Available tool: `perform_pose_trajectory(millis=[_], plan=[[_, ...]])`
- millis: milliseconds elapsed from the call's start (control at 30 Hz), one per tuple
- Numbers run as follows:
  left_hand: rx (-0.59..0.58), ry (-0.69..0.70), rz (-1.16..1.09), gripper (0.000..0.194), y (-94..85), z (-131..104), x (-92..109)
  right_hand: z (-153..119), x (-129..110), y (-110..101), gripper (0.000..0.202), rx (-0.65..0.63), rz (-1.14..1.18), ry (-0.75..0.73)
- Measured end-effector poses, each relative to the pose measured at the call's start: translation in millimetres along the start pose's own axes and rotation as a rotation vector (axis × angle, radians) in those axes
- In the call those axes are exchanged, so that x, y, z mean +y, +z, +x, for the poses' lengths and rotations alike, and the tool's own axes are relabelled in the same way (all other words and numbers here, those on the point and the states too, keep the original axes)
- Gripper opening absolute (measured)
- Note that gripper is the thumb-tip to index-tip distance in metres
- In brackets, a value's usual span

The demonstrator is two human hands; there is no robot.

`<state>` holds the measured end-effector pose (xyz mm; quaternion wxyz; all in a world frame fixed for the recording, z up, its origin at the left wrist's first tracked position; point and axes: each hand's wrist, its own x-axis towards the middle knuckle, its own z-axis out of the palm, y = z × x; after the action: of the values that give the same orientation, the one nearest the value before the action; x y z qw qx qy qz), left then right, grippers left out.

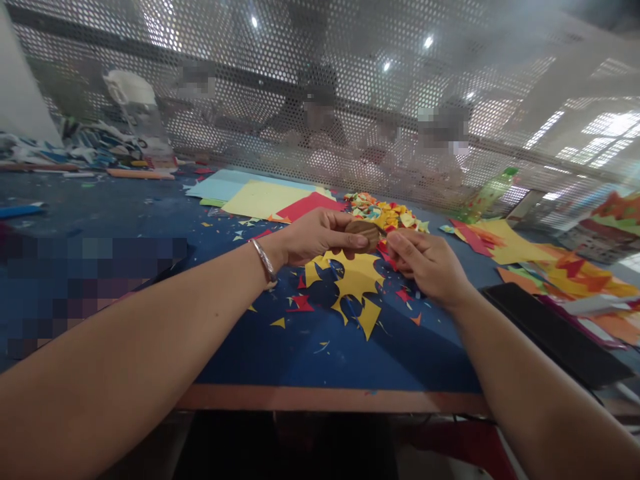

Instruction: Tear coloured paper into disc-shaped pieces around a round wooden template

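At the middle of the frame, the left hand (320,235) pinches a small brown disc (364,233) above the yellow paper cutout (353,283) on the counter (300,347), while the right hand (427,267), fingers curled together, meets it from the right.

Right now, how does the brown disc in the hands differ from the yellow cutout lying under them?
The brown disc is round with a smooth edge; the yellow cutout is jagged, with spikes and holes cut through it.
The brown disc is pinched off the table by the left hand, with the right hand at its edge; the yellow cutout lies flat on the blue table.
The disc is smaller.
Both look thin and flat.
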<state>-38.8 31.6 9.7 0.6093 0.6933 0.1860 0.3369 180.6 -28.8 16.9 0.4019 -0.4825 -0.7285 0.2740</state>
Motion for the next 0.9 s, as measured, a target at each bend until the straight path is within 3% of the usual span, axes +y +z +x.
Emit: perform_pose_trajectory(millis=[300,900], plan=[[-0.032,-0.011,0.000,0.012,-1.9,-1.1,3.9,0.6,2.3,0.2,0.051,-0.033,-0.014,0.007],[-0.082,-0.056,0.066,0.015,-5.9,-1.0,4.5,0.9,2.1,-2.3,0.052,-0.059,-0.142,-0.068]])
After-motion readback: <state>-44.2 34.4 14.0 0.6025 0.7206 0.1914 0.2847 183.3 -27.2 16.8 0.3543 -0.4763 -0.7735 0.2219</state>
